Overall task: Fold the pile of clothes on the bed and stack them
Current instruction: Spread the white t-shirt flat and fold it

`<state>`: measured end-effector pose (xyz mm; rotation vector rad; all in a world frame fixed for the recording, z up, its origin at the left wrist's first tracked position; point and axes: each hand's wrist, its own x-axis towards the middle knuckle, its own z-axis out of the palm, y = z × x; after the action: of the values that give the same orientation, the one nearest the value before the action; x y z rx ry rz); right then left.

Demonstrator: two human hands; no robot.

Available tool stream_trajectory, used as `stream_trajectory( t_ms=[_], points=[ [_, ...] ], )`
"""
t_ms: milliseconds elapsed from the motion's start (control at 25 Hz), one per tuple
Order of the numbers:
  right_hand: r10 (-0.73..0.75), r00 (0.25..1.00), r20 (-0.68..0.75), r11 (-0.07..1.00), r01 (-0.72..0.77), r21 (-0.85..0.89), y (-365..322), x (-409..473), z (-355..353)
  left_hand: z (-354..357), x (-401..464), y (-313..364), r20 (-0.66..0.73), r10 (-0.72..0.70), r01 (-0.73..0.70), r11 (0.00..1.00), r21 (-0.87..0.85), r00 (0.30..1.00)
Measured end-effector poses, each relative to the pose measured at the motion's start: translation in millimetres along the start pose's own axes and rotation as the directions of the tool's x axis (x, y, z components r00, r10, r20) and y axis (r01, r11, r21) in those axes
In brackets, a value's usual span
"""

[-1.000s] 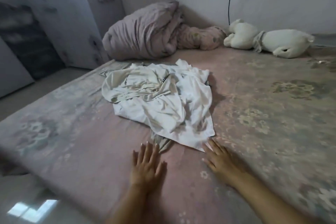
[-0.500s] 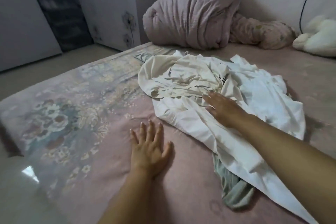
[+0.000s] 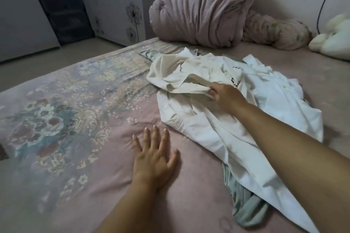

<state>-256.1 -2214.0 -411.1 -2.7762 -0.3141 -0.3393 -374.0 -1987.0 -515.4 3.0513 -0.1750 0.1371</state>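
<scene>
- Two hands in view, both bare-armed, reaching from the near edge onto the bed (image 3: 79,157), which carries a pink sheet with a floral print on its left part.
- Left hand (image 3: 154,159): flat, palm down on the bare sheet, fingers straight and spread; holds nothing; lies near the pile's lower left edge without touching it.
- Grey-green garment (image 3: 244,208): nearest item of the pile, bunched, partly tucked under the white cloth.
- White garment (image 3: 227,134): large, crumpled, spread across the middle of the bed under the right forearm.
- Right hand (image 3: 226,94): fingers curled, pinching a fold of the cream garment (image 3: 176,73), the fold lifted slightly off the pile.
- Cream garment: top left of the pile, rumpled; black printed marks (image 3: 236,80) show beside the hand, too creased to read.
- Mauve quilt (image 3: 202,7): rolled bundle at the far side against the wall, well apart from the pile.
- Floral pillow (image 3: 274,32): just right of the quilt, touching it.
- White soft toy (image 3: 333,41): far right, blurred.
- Black cable (image 3: 322,5): hangs down the wall.
</scene>
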Motion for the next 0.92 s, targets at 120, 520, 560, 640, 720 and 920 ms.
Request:
stream_trajectory(
  t_ms=[120,520,560,640,720,920],
  points=[
    [-0.012,0.993,0.121,0.986,0.032,-0.164,24.3,-70.9,-38.6,-6.2,-2.7,1.1,0.082,-0.003,0.002,1.0,0.014,0.997],
    [-0.249,0.965,0.082,0.9,0.261,-0.35,58.8,-409.2,-102.2,-73.8,-151.9,136.7,-0.256,0.62,-0.667,0.722,-0.185,0.742],
    [-0.261,0.963,0.067,0.89,0.267,-0.369,60.3,-442.0,-109.7,-79.0,-168.3,162.0,-0.225,0.669,-0.705,0.688,-0.175,0.709],
    [-0.271,0.963,0.019,0.882,0.256,-0.397,68.6,-509.5,-122.7,-82.8,-200.9,209.9,-0.129,0.714,-0.725,0.671,-0.157,0.688],
    [-0.262,0.965,-0.007,0.88,0.236,-0.412,76.3,-570.4,-134.7,-83.4,-232.8,252.1,-0.014,0.748,-0.74,0.653,-0.16,0.664],
    [-0.124,0.992,0.008,0.926,0.118,-0.358,100.7,-667.1,-160.4,-74.6,-310.7,315.8,0.159,0.775,-0.759,0.632,-0.156,0.612]
  ],
)
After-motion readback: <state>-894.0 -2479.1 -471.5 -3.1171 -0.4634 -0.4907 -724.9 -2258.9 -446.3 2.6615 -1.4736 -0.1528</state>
